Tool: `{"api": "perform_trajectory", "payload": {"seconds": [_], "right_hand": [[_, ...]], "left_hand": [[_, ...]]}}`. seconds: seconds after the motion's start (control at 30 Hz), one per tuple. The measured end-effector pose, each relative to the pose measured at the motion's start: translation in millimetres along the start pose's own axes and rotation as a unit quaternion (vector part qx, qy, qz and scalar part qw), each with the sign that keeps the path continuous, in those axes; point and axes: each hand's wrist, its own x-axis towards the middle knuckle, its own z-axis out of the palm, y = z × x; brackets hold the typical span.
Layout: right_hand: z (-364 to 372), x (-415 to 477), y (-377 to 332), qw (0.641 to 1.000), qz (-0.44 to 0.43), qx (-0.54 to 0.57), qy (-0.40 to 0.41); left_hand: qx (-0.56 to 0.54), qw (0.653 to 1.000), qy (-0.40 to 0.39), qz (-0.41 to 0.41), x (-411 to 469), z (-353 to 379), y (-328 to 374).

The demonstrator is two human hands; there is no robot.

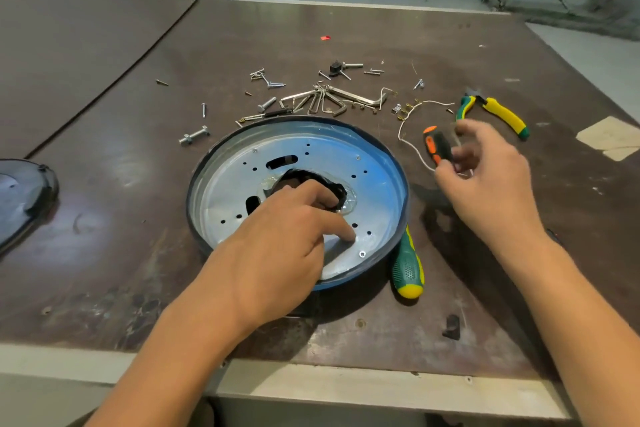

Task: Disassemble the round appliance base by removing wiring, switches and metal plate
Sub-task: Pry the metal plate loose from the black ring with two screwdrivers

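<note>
Head view: the round appliance base [402, 184] sat at the centre of the frame on the workbench [138, 87]. The left hand [277, 239] hooked its fingers into the central hole of the metal plate [377, 198], thumb pressed on the plate, probably to steady or lift it. At right of centre, the right hand [485, 177], blurred, closed around an orange-and-black screwdriver [437, 146], likely for the remaining plate screws. A green screwdriver [408, 267] lay against the rim, while removed screws and brackets [311, 99] and pliers [495, 111] lay above.
</note>
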Motion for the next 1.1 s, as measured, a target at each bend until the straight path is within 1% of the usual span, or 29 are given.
{"api": "perform_trajectory", "payload": {"seconds": [0.03,0.07,0.13,0.17,0.23,0.3,0.4,0.53,0.63,0.8,0.9,1.1], "right_hand": [[-7,-1,-6,0.996,-0.005,0.089,0.014],[-16,-3,-14,0.982,-0.016,0.187,0.014],[-31,-12,-34,0.937,-0.042,0.346,-0.012],[-36,-17,-44,0.914,-0.053,0.4,-0.037],[-40,-28,-58,0.883,-0.085,0.454,-0.082],[-35,-38,-66,0.872,-0.118,0.461,-0.113],[-23,-46,-69,0.863,-0.117,0.472,-0.139],[-11,-47,-65,0.879,-0.143,0.431,-0.147],[-10,-46,-63,0.884,-0.162,0.411,-0.152],[-11,-45,-64,0.881,-0.175,0.414,-0.15],[-10,-47,-64,0.876,-0.177,0.417,-0.165],[-10,-47,-64,0.878,-0.184,0.409,-0.167]], "left_hand": [[0.001,1.0,-0.002,0.0,0,0,1],[0.0,1.0,-0.003,0.001,1,-1,1],[0.001,1.0,-0.009,0.006,1,-1,1],[0.003,1.0,-0.015,0.009,2,-2,0],[0.01,0.999,-0.028,0.016,2,-3,0],[0.016,0.999,-0.044,0.02,2,-5,0],[0.014,0.999,-0.049,0.019,1,-7,2],[0.012,0.998,-0.05,0.022,0,-6,2],[0.016,0.998,-0.053,0.026,1,-5,-2],[0.015,0.997,-0.064,0.038,2,-5,-4],[0.019,0.997,-0.067,0.043,2,-5,-4],[0.026,0.996,-0.075,0.041,3,-6,-2]]}}
